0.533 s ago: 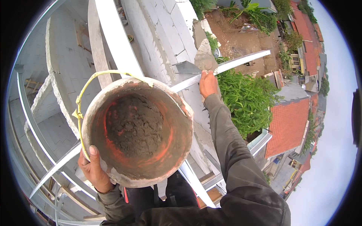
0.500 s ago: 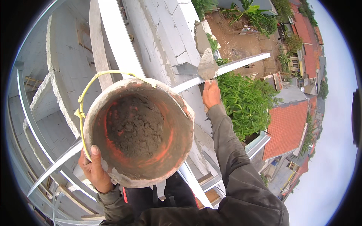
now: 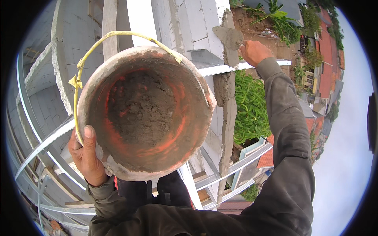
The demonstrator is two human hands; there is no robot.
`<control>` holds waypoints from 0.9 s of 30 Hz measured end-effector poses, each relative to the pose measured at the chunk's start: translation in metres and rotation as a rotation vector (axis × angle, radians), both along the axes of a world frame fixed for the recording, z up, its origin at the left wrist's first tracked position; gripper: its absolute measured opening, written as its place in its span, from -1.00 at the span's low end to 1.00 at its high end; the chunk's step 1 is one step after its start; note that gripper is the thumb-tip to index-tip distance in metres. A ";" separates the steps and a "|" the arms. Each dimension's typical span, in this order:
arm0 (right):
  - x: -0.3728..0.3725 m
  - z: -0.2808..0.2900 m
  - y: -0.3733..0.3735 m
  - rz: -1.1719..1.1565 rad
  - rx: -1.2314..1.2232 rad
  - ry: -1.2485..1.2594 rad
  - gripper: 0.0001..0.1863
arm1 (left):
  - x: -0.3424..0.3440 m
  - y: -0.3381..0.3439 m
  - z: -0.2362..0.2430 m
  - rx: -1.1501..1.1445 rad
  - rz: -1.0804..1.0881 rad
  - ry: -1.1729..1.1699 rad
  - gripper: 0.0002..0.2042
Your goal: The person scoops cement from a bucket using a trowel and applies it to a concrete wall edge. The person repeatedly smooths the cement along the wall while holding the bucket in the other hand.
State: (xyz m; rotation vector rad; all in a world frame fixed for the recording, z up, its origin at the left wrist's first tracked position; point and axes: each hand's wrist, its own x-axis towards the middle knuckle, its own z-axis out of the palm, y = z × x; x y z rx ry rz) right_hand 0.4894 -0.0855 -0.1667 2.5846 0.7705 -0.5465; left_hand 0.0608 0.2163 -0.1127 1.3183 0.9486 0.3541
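Note:
My left hand (image 3: 86,155) grips the rim of a cement-caked bucket (image 3: 181,153), orange showing through inside, with a yellow handle (image 3: 112,33) raised over its far side. Grey wet mortar (image 3: 139,106) lies in the bucket. In my right hand (image 3: 256,53) is a pointed trowel (image 3: 227,37), its blade turned leftward over the mortar-coated top edge of a white block wall (image 3: 193,23). A band of grey mortar (image 3: 223,88) runs along that edge, beside the bucket's right side. A bent grey metal plate (image 3: 202,57) rests near a silver beam (image 3: 212,70) crossing the wall below the trowel.
I am high up among metal roof beams (image 3: 232,167). Broken block walls (image 3: 61,78) and a room lie down to the left. Beyond the wall's right edge is a drop to a dirt yard (image 3: 271,43), green trees (image 3: 250,110) and red-roofed houses (image 3: 325,67).
My right hand has moved up and to the right, swinging the trowel blade round to point left. The bucket sits higher in view, and more mortar-coated wall edge shows beside it.

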 end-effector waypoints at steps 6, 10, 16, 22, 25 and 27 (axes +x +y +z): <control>-0.056 0.025 -0.042 -0.025 -0.037 0.089 -0.60 | 0.006 0.003 -0.007 0.002 0.011 -0.001 -0.55; -0.074 0.024 -0.069 -0.065 0.012 0.061 -0.63 | 0.006 0.005 -0.013 -0.046 -0.009 0.008 -0.55; -0.137 0.041 -0.103 -0.450 0.560 0.161 -0.63 | 0.003 0.007 -0.004 -0.001 -0.001 0.044 -0.55; -0.049 -0.071 -0.067 -0.978 1.279 0.244 -0.57 | 0.020 0.006 -0.004 0.057 -0.106 -0.015 -0.59; -0.042 -0.117 -0.043 -0.966 1.090 0.109 -0.55 | 0.017 0.002 0.001 0.029 -0.099 -0.023 -0.60; -0.075 -0.138 -0.050 -0.922 0.985 -0.014 -0.56 | 0.020 -0.002 0.003 0.010 -0.062 -0.017 -0.60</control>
